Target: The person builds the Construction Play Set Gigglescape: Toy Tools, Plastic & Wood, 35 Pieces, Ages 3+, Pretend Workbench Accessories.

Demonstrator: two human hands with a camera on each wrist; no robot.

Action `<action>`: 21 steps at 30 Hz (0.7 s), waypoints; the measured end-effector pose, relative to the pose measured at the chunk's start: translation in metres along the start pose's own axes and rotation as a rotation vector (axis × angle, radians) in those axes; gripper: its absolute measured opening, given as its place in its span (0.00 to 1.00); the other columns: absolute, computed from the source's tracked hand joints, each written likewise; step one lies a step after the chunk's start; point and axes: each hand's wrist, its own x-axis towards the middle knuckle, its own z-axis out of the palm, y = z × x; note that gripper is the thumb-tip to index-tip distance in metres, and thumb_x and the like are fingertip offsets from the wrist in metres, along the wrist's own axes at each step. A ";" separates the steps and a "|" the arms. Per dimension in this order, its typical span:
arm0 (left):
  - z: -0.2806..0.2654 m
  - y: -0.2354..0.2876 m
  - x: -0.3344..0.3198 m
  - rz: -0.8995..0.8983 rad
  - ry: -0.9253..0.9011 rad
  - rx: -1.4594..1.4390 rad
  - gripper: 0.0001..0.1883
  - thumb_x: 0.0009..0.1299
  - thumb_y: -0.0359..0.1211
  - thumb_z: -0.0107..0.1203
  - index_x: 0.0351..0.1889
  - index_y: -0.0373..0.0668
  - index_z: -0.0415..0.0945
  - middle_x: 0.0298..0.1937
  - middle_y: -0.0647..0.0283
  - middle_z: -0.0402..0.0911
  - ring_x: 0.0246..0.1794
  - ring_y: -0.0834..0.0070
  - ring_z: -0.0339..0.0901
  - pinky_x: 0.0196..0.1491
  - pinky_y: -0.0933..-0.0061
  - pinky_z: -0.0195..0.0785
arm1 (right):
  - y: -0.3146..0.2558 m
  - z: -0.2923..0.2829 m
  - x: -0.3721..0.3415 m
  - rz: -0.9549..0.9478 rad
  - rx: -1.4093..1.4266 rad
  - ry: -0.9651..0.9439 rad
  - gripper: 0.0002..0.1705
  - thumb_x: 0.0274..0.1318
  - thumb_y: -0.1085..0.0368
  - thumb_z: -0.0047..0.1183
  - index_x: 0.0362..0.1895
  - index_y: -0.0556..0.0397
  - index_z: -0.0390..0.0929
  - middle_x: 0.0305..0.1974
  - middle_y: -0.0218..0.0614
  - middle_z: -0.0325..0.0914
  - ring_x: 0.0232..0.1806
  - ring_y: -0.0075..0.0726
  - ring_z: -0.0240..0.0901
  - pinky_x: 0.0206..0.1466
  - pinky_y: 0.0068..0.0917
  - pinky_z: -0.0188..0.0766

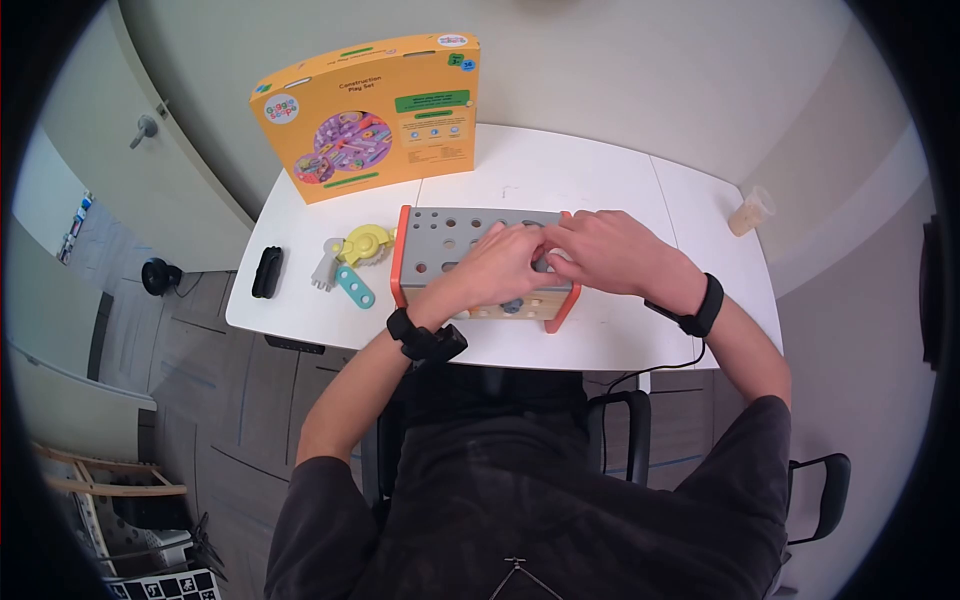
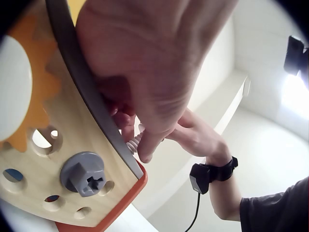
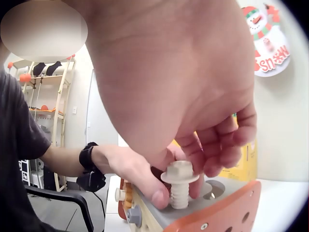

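Observation:
A toy workbench [image 1: 430,235] with a grey holed top and red-orange ends stands before me, both hands meeting over the right part of its top. A cream toy bolt [image 3: 179,183], hex head up, is upright at the grey top. My left hand [image 1: 500,265] pinches its threaded shank [image 2: 133,145], the thumb [image 3: 158,197] right against it. Close over the bolt is my right hand [image 1: 620,250], fingers bent; its thumb and index tips are hidden, so I cannot tell what they grip. A grey bolt [image 2: 86,176] sits in the wooden front panel.
Left of the bench lie a yellow toy saw [image 1: 365,243], a grey claw-like piece [image 1: 325,268], a teal holed strip [image 1: 355,287] and a black case [image 1: 267,272]. Behind stands an orange construction set box [image 1: 420,130]. At the far right is a plastic cup [image 1: 752,211].

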 end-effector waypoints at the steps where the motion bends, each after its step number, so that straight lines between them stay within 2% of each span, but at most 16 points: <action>1: 0.005 -0.004 0.000 0.027 0.043 -0.003 0.18 0.70 0.46 0.68 0.38 0.41 0.78 0.32 0.60 0.79 0.38 0.64 0.75 0.54 0.63 0.60 | -0.002 -0.002 0.005 0.049 -0.053 -0.072 0.19 0.72 0.51 0.48 0.47 0.49 0.84 0.31 0.42 0.85 0.32 0.52 0.84 0.39 0.46 0.81; 3: 0.013 -0.013 0.001 0.083 0.129 -0.009 0.18 0.69 0.46 0.68 0.38 0.41 0.78 0.32 0.60 0.79 0.39 0.64 0.75 0.54 0.63 0.60 | -0.006 -0.008 0.014 0.122 -0.145 -0.262 0.18 0.72 0.51 0.48 0.48 0.48 0.84 0.30 0.42 0.85 0.32 0.52 0.84 0.38 0.46 0.81; 4: 0.011 -0.013 0.001 0.064 0.090 -0.008 0.18 0.69 0.46 0.68 0.38 0.41 0.78 0.33 0.60 0.79 0.39 0.63 0.75 0.55 0.63 0.61 | -0.007 -0.012 0.017 0.159 -0.193 -0.356 0.18 0.71 0.52 0.48 0.49 0.48 0.83 0.30 0.42 0.85 0.32 0.52 0.84 0.38 0.46 0.81; 7: 0.002 -0.010 0.001 0.007 -0.010 -0.002 0.18 0.69 0.46 0.68 0.39 0.41 0.78 0.35 0.59 0.80 0.40 0.63 0.75 0.55 0.64 0.61 | -0.008 -0.025 0.003 0.100 -0.007 -0.200 0.17 0.72 0.51 0.49 0.47 0.51 0.80 0.28 0.45 0.82 0.34 0.54 0.83 0.40 0.49 0.79; 10: -0.003 -0.003 0.001 -0.017 -0.064 0.024 0.19 0.69 0.46 0.68 0.39 0.41 0.78 0.36 0.59 0.81 0.41 0.63 0.75 0.55 0.65 0.62 | 0.002 -0.007 -0.008 -0.045 0.131 0.004 0.20 0.74 0.49 0.46 0.47 0.51 0.80 0.27 0.45 0.81 0.34 0.53 0.83 0.40 0.49 0.78; 13: -0.002 -0.002 0.001 -0.007 -0.044 0.038 0.19 0.69 0.47 0.68 0.39 0.41 0.77 0.35 0.60 0.80 0.40 0.63 0.75 0.55 0.65 0.62 | -0.002 -0.012 -0.003 0.052 0.050 -0.163 0.21 0.75 0.48 0.45 0.46 0.52 0.79 0.27 0.45 0.82 0.34 0.54 0.83 0.40 0.49 0.78; 16: 0.004 -0.004 0.001 0.006 0.016 0.006 0.20 0.69 0.49 0.68 0.39 0.41 0.78 0.33 0.61 0.78 0.40 0.64 0.74 0.54 0.64 0.62 | -0.016 -0.029 0.010 0.149 -0.136 -0.412 0.21 0.76 0.47 0.47 0.46 0.53 0.79 0.28 0.46 0.82 0.35 0.54 0.83 0.40 0.49 0.78; 19: 0.007 -0.010 0.002 -0.003 0.010 0.014 0.21 0.69 0.50 0.69 0.40 0.41 0.79 0.32 0.61 0.77 0.40 0.65 0.74 0.54 0.65 0.62 | -0.017 -0.030 0.009 0.192 -0.178 -0.455 0.23 0.78 0.46 0.46 0.46 0.52 0.79 0.25 0.44 0.81 0.31 0.55 0.83 0.37 0.48 0.78; 21: 0.005 -0.011 0.003 -0.015 -0.018 0.035 0.21 0.68 0.50 0.69 0.41 0.42 0.79 0.33 0.61 0.77 0.40 0.65 0.75 0.54 0.64 0.62 | -0.005 -0.010 -0.007 0.056 -0.048 -0.131 0.21 0.77 0.48 0.46 0.43 0.52 0.81 0.23 0.40 0.81 0.27 0.53 0.82 0.34 0.48 0.78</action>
